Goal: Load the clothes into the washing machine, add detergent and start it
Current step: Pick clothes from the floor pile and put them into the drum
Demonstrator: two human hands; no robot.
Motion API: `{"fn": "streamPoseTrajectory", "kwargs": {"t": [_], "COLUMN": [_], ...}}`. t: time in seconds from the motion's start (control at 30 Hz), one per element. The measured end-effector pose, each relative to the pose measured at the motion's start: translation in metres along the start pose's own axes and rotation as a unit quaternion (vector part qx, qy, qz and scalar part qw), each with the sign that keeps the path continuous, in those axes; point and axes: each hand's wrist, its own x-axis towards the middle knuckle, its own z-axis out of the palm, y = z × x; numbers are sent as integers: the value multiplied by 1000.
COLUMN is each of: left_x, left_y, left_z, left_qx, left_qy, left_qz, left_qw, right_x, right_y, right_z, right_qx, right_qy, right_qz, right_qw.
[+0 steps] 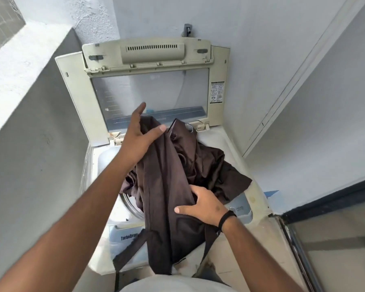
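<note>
A top-loading washing machine point(238, 148) stands in a narrow corner between pale walls, its lid point(148, 81) raised upright against the back wall point(251, 28). The lid's clear window shows a warning label point(217, 92) on its right frame. A small grey tap fitting point(187, 29) sits on the wall just above the lid.

A dark brown garment point(173, 186) is draped over the open mouth of the machine. Part of it is bunched over the drum opening, one corner spreads onto the machine's right rim, and a long fold hangs down over the front panel, where the printed word "TurboDrum" point(129, 237) is partly covered. A sliver of the metal drum rim point(128, 204) shows at the left of the cloth.

The left hand point(138, 138) is at the garment's upper part, fingers extended and spread, thumb lying across the fabric's top edge; it touches the cloth, with no clear grip visible. The right hand point(204, 204) grips the garment lower down, its fingers curled into a fold and its thumb pressed flat on the front. A black band point(226, 219) circles the right wrist.

At lower right, a glass door point(335, 239) with a dark frame stands beside the machine.
</note>
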Motion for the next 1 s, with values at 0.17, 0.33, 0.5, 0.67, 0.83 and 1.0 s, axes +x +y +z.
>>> {"fn": "streamPoseTrajectory", "kwargs": {"t": [0.17, 0.33, 0.5, 0.67, 0.83, 1.0], "left_x": [-59, -116, -138, -145, -134, -118], "left_y": [-66, -105, -114, -118, -127, -129], "left_z": [15, 17, 19, 28, 36, 36], "left_qx": [51, 77, 156, 216, 238, 340], "left_qy": [-213, -279, -162, -58, 81, 44], "left_qz": [-77, -150, -144, -120, -130, -206], "left_qw": [973, 945, 964, 967, 959, 917], "right_x": [3, 31, 85, 129, 151, 141], "right_y": [23, 9, -63, -107, -10, 71], "right_z": [8, -12, -50, -70, -37, 19], "right_qx": [-120, -25, 145, 107, -362, -459], "right_qy": [52, 124, 336, 320, 86, -371], "right_qz": [31, 15, -26, -175, 25, 166], "right_qw": [991, 992, 930, 925, 928, 790]}}
